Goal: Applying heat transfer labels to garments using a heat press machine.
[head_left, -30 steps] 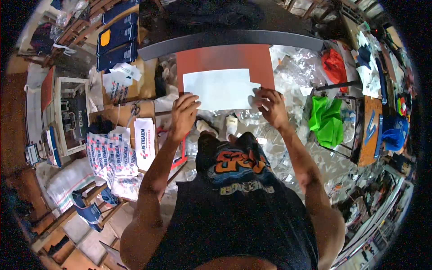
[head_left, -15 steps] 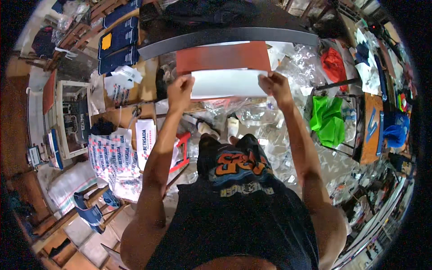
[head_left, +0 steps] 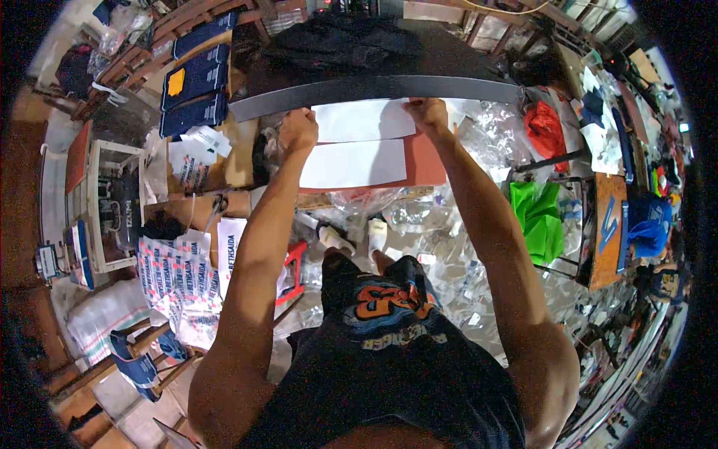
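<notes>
Both my hands hold a white rectangular sheet [head_left: 357, 121] by its two side edges, close to a long dark grey bar [head_left: 374, 88]. My left hand [head_left: 299, 130] pinches it at the left end. My right hand [head_left: 429, 117] pinches it near the far right corner and casts a shadow on it. The sheet lies over the far part of a reddish-brown flat board [head_left: 426, 163]. A second white sheet [head_left: 351, 165] lies flat on the board's near part. My fingertips are partly hidden.
Folded navy garments [head_left: 196, 78] lie at the far left. Printed white plastic bags [head_left: 176, 277] and scissors [head_left: 218, 203] are on the left. On the right are a red plastic bag [head_left: 544, 127] and a green bag [head_left: 535, 217]. Clear plastic scraps litter the floor around my feet.
My hands have moved away from me with the sheet, from the board's near part to its far part by the bar. The second white sheet now shows on the near part.
</notes>
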A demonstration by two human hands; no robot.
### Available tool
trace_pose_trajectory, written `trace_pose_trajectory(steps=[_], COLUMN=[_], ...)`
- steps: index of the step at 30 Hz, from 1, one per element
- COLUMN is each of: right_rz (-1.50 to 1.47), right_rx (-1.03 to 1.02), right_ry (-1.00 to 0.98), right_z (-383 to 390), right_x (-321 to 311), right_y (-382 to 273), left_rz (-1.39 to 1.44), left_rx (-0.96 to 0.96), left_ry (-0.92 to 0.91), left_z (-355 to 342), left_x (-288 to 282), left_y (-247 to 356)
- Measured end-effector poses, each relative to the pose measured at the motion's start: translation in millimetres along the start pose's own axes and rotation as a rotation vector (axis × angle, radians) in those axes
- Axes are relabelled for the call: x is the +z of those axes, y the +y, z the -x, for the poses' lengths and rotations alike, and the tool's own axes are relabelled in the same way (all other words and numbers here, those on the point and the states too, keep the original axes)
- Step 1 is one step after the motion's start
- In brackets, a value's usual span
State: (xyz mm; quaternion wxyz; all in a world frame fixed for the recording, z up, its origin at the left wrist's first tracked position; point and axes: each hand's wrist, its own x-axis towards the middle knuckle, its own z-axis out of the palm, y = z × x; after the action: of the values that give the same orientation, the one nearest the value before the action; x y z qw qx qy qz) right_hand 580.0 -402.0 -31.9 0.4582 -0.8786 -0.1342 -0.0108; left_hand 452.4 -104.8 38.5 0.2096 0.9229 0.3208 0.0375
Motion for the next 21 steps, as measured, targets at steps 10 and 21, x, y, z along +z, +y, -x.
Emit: trace_pose_trajectory(steps=[10, 21], right_rz=[0.104, 0.277], right_rx=[-0.277, -0.290], right_ry=[0.025, -0.199], right_z=[65.2, 104.2], right_x=[-33.5, -29.4], right_y=[-44.8, -49.2], left_rz=[-0.050, 0.097], left_rx=[0.430, 0.552], left_ry=[0.142, -0.205], left_z=[54.1, 75.6], left_x=[-6.0, -19.2], left_y=[-37.3, -48.0])
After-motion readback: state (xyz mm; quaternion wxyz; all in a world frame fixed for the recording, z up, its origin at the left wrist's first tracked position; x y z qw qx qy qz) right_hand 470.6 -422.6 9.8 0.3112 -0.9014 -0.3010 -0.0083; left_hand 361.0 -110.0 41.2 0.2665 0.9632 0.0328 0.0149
